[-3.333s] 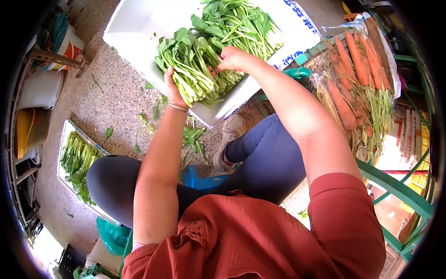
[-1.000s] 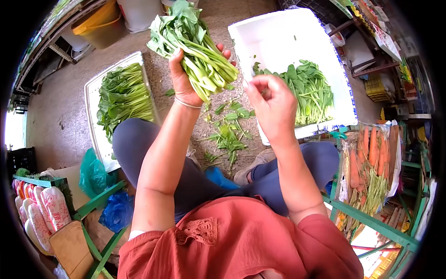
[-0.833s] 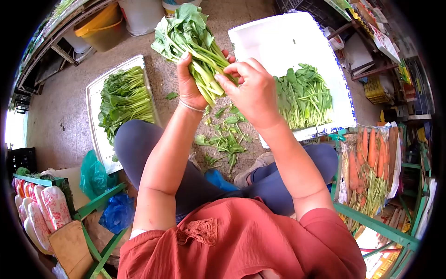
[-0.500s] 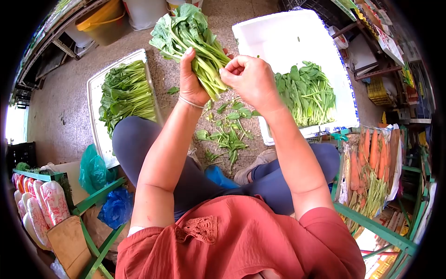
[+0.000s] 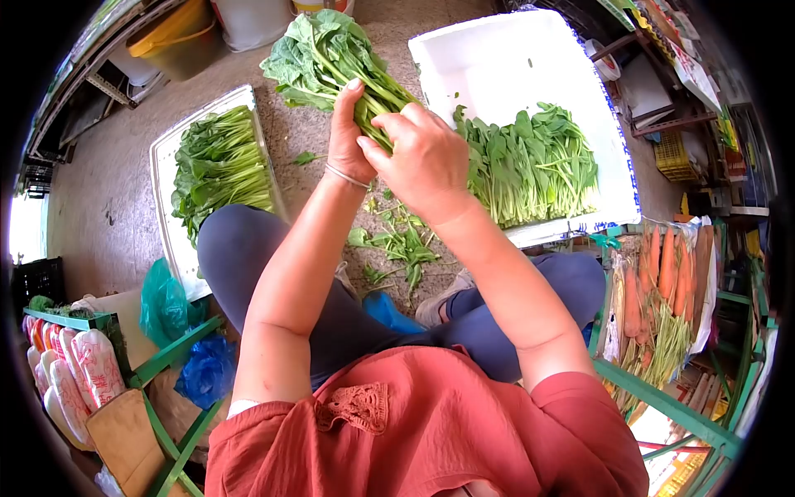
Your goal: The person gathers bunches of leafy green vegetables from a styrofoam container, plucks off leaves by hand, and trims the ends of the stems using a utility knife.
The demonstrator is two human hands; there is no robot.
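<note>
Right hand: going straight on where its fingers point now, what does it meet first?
Most likely the bunch of greens in the left hand, at its stems. The right hand looks very close to them or touching; depth is unclear.

Right hand (image 5: pixel 421 161), apart from greens bunch (image 5: pixel 331 60) 1 s ago, now lies over its stems (image 5: pixel 377 105).

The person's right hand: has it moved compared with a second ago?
Yes. Judged against the white foam box, the right hand has shifted left, now partly covering the held leafy greens.
</note>
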